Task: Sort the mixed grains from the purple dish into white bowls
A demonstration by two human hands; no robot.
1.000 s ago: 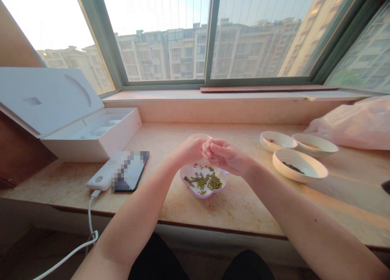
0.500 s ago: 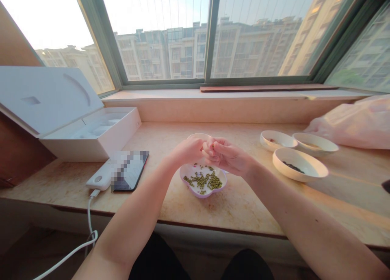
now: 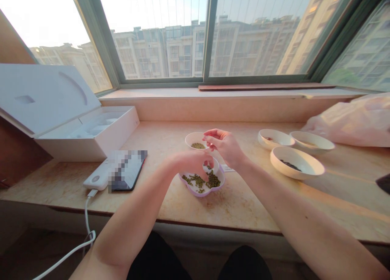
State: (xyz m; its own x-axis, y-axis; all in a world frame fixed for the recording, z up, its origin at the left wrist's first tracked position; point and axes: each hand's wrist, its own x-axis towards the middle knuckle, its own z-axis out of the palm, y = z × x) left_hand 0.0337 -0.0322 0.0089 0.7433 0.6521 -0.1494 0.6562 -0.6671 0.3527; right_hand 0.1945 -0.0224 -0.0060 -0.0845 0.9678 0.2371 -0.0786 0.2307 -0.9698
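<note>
A lilac flower-shaped dish (image 3: pixel 195 189) with several green beans in it sits on the stone ledge in front of me. My left hand (image 3: pixel 191 163) is lowered into it, fingers pinched together among the beans; what they grip is too small to make out. Behind it stands a small white bowl (image 3: pixel 192 139) with green beans. My right hand (image 3: pixel 224 146) hovers at that bowl's right rim, its fingers curled in a pinch on something I cannot make out.
Three white bowls (image 3: pixel 296 163) stand to the right, one with dark seeds. A pink plastic bag (image 3: pixel 355 121) lies beyond them. At left are an open white box (image 3: pixel 73 127), a phone (image 3: pixel 127 171) and a white power bank (image 3: pixel 96 178) with a cable.
My hands were pressed together above the lilac dish. They have separated: the left dropped into the dish, the right moved up to the white bowl, which now shows.
</note>
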